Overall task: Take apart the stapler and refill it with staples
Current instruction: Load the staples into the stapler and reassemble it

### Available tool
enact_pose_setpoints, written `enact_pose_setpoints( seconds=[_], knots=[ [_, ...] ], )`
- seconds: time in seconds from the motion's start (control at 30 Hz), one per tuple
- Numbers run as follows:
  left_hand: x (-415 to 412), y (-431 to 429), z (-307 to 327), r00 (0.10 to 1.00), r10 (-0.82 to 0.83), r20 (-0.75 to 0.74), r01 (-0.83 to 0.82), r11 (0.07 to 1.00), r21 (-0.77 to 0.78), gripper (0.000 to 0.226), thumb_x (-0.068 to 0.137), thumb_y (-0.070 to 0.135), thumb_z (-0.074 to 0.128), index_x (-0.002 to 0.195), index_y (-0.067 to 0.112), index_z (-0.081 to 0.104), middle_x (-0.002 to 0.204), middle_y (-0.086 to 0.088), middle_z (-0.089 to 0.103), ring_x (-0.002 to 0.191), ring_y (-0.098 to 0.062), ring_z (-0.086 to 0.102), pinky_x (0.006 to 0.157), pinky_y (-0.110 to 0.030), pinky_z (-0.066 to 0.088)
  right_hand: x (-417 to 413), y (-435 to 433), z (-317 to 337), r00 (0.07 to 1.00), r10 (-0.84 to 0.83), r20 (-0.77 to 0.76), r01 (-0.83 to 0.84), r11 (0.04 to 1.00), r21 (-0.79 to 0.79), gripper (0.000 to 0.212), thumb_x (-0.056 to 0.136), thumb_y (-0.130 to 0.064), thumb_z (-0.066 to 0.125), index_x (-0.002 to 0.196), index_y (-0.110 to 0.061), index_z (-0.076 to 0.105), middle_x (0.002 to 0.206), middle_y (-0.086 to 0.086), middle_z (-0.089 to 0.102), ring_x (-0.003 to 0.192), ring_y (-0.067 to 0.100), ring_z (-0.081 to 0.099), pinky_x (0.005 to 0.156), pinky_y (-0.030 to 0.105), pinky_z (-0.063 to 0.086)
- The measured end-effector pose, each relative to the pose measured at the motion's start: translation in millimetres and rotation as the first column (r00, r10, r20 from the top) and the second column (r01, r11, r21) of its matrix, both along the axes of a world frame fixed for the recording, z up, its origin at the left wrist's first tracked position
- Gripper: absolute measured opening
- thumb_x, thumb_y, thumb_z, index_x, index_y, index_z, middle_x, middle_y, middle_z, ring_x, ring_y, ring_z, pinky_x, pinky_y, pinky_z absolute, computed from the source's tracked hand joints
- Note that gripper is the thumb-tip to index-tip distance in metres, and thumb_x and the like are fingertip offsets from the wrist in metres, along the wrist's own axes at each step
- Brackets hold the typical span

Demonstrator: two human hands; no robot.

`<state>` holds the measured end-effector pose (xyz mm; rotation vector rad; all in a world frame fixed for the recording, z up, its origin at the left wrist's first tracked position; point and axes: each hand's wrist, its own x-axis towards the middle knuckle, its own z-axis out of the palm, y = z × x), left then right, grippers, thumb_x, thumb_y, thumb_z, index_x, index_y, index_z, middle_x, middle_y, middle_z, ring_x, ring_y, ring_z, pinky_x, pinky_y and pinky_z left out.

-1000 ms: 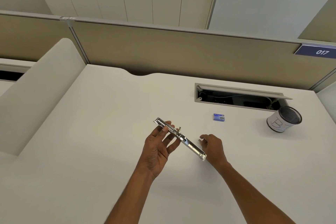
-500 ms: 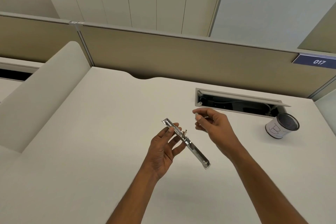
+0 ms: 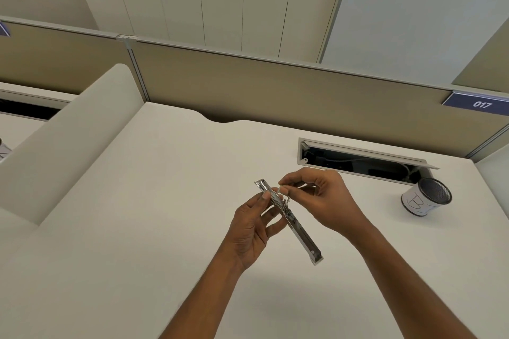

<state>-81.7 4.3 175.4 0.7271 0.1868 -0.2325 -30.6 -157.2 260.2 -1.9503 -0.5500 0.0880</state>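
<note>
My left hand (image 3: 252,224) holds a long silver stapler magazine (image 3: 301,237) above the white desk, gripping it near its far end with thumb and fingers. The metal channel slants from upper left to lower right, its near end free in the air. My right hand (image 3: 322,195) pinches a small strip of staples (image 3: 281,188) between thumb and forefinger, right over the far part of the channel and touching or nearly touching it. The blue staple box is hidden behind my right hand.
A white cup with a dark mesh top (image 3: 425,197) lies tilted at the right. An open cable slot (image 3: 360,158) is cut into the desk (image 3: 137,215) behind my hands. A beige partition (image 3: 275,88) closes the back; a rounded divider (image 3: 68,140) rises on the left.
My right hand went from the desk near the blue box up to the magazine, now pinching staples over the channel's far part. My left hand kept its hold and tilted the magazine steeper.
</note>
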Motion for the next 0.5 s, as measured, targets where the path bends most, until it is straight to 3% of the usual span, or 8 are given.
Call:
enact_pose_setpoints(
  seconds=[0.17,0.37,0.5],
  knots=[
    [-3.0,0.0,0.6,1.000,-0.011,0.003,0.011,1.000,0.022,0.031,0.084,0.038,0.080,0.105,0.016,0.082,0.105,0.000,0.078,0.103,-0.012,0.074,0.081,-0.034,0.063,-0.4,1.3,1.1,0.997,0.078,0.026,-0.078,0.997,-0.004,0.013,0.084,-0.013,0.080,0.097,-0.012,0.081,0.089,-0.002,0.078,0.087,0.019,0.074,0.079,0.027,0.059],
    [-4.3,-0.4,4.6,0.999,-0.031,0.026,0.030,0.999,0.031,0.044,0.069,0.047,0.093,0.098,0.016,0.083,0.100,-0.001,0.078,0.098,-0.012,0.075,0.077,-0.033,0.064,-1.5,0.8,4.6,0.991,0.125,0.054,-0.124,0.992,-0.023,0.014,0.084,-0.011,0.080,0.098,-0.012,0.082,0.089,0.000,0.078,0.086,0.021,0.074,0.079,0.034,0.061],
    [-5.3,-0.1,5.9,0.999,-0.031,0.025,0.030,0.999,0.035,0.049,0.066,0.048,0.095,0.101,0.016,0.083,0.102,-0.001,0.079,0.099,-0.013,0.075,0.077,-0.034,0.064,-0.5,-1.3,4.0,0.987,0.140,0.075,-0.137,0.989,-0.050,0.015,0.084,-0.011,0.080,0.098,-0.014,0.082,0.088,-0.003,0.078,0.085,0.019,0.074,0.078,0.026,0.059]
  ],
)
